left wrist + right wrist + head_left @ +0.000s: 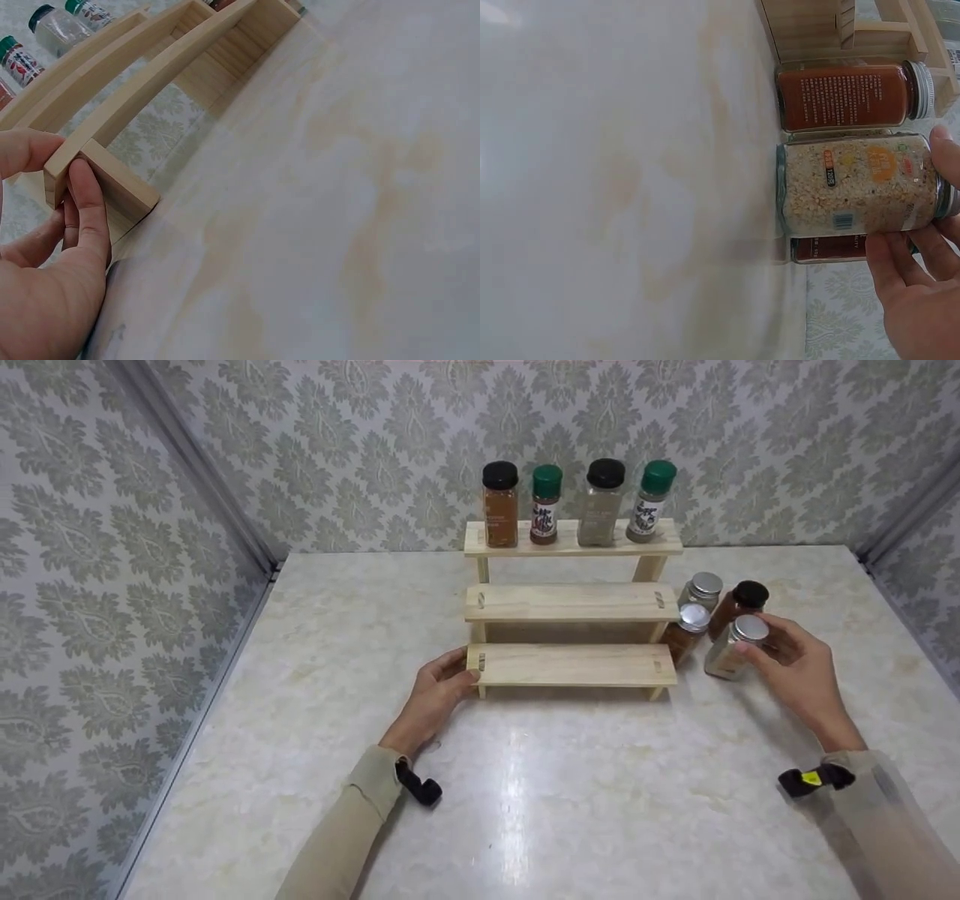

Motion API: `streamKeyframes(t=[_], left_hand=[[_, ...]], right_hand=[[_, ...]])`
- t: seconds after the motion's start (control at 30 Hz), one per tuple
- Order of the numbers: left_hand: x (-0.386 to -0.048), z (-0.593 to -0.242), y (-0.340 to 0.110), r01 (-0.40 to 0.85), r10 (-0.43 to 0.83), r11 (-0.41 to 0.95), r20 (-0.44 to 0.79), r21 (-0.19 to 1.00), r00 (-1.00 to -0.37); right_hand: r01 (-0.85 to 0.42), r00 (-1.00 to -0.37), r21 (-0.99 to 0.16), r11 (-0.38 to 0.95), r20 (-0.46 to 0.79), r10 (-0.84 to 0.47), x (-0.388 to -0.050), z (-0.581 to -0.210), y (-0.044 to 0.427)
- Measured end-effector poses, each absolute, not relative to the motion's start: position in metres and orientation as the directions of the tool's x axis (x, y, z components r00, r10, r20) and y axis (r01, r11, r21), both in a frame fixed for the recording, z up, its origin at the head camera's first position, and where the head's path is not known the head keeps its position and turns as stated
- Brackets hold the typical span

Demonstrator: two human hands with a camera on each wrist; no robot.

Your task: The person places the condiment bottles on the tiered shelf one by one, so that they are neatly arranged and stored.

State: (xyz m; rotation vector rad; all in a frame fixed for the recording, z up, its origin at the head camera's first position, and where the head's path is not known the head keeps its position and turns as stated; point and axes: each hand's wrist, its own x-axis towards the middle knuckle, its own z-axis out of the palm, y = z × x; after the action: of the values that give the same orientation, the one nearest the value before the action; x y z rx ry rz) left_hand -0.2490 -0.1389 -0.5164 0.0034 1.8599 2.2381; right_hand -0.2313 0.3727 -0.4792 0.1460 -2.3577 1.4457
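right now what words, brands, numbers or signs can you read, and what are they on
"120": dark strip on the grain-filled jar in the right hand; a barcode shows too, other print too blurred.
Red-brown silver-lidded jar: white print, too small to read.
Dark-lidded jar: white letters, too blurred.
Green-capped bottles and black-capped bottles: labels too small or blurred.

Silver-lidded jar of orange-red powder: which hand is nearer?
Right. The right hand grips the grain jar beside the powder jar; the left hand holds the wooden rack by its opposite end.
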Motion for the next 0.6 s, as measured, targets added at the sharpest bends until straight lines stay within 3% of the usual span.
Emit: streamKeyframes(t=[0.6], left_hand=[[-0.249,-0.515,-0.138,-0.170,0.171,-0.164,-0.141,0.972,-0.975]], right_hand=[[-0.350,-0.878,-0.812,0.467,0.459,0.139,-0.225,-0.459,0.364]])
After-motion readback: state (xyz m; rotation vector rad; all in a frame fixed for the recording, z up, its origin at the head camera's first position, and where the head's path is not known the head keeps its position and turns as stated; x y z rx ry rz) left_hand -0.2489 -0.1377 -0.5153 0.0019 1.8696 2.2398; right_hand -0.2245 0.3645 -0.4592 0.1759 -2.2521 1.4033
